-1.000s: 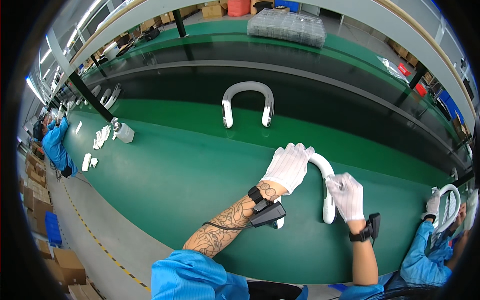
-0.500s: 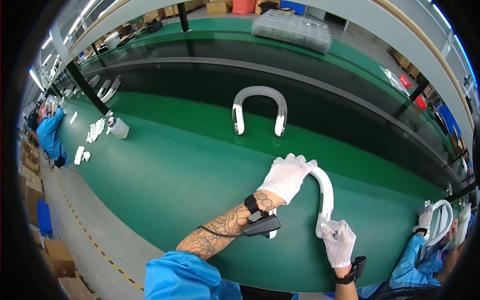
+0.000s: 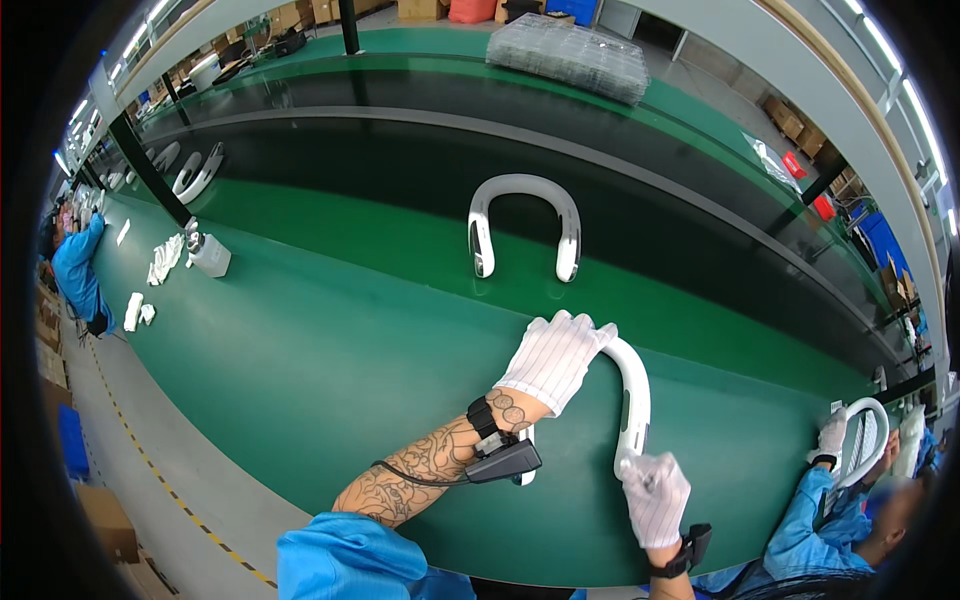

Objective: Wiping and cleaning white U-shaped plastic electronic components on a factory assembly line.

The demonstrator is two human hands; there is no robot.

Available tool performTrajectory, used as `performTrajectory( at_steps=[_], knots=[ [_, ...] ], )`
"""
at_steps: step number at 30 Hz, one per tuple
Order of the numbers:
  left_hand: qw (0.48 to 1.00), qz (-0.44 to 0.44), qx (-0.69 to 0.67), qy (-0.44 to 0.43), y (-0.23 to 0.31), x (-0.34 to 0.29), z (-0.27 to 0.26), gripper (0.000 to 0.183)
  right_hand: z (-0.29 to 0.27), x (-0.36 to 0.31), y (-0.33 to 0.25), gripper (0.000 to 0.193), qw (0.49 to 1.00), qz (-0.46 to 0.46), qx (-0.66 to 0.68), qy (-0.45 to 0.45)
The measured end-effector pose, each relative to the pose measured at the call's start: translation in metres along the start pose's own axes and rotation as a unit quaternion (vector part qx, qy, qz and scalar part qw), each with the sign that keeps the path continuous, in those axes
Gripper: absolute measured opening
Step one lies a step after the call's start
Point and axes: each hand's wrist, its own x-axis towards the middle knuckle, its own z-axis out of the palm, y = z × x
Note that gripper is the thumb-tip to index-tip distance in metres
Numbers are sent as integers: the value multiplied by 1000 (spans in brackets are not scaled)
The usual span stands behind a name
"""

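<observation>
A white U-shaped neck fan (image 3: 634, 392) lies on the green bench, its curve away from me. My left hand (image 3: 556, 358), in a white striped glove, is closed over the top of the curve and hides part of it. The other leg's end (image 3: 527, 455) shows behind my left wrist. My right hand (image 3: 657, 497), gloved as well, is closed with its fingertips at the lower end of the right leg. Whatever those fingers pinch is too small to make out. Each wrist carries a black strapped device.
Another neck fan (image 3: 524, 186) lies ahead on the conveyor belt (image 3: 400, 165). At left stand a white bottle (image 3: 211, 257) and crumpled white gloves (image 3: 165, 260). On the right, a co-worker's gloved hand (image 3: 832, 437) holds a white neck fan (image 3: 882, 440). Clear plastic trays (image 3: 568, 58) are stacked beyond.
The view has shifted slightly, so most of the scene sits further left. My left hand stays on the curve. My right hand's fingers have turned slightly at the leg's end.
</observation>
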Motion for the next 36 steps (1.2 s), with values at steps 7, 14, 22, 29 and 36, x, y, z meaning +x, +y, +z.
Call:
performTrajectory(
  at_steps=[7, 14, 22, 29, 36],
  knots=[
    [999, -21, -6, -37, 7, 7, -5, 42, -18, 34, 12, 14, 994, 31, 103, -35],
    [963, -33, -161, 212, -85, 85, -12, 32, 22, 124, 56, 21, 920, 167, 351, -44],
    [994, -14, -74, 73, -104, 193, 17, 43, 51, 177, 91, 25, 921, 170, 346, -50],
    [987, -106, 103, -58, -135, 241, 51, 25, 56, 167, 91, 23, 924, 165, 345, 5],
    [984, -129, 106, -67, -174, 201, -60, 22, 67, 165, 100, 25, 879, 157, 446, 54]
  ],
)
